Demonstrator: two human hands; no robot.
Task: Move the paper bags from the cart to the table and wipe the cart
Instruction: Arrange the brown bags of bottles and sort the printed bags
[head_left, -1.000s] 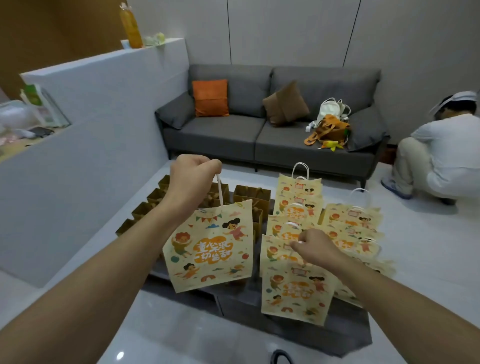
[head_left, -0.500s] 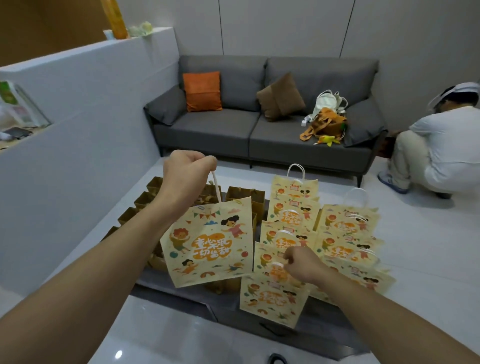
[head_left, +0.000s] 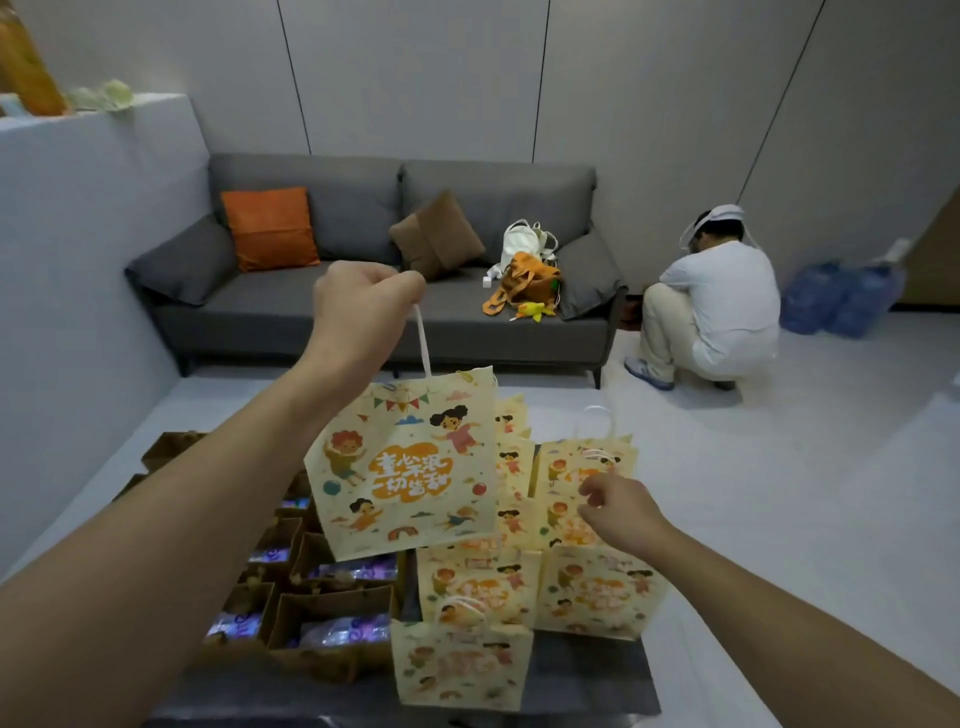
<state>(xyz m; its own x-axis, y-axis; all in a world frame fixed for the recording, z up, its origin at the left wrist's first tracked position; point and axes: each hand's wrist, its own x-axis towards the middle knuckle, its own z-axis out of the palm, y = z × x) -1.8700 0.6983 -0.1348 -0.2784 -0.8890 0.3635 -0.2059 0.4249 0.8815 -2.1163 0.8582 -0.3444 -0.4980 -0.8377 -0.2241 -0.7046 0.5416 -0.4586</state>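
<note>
Above cart, left hand (head_left: 358, 304) grips bag (head_left: 408, 467).

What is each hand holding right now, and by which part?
Left hand grips a printed paper bag by its white handle. Whether the right hand holds anything cannot be told.

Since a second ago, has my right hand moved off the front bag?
Yes. The right hand has left the front bag, which stays on the cart, and moved back and right to a bag in a rear row.
</note>
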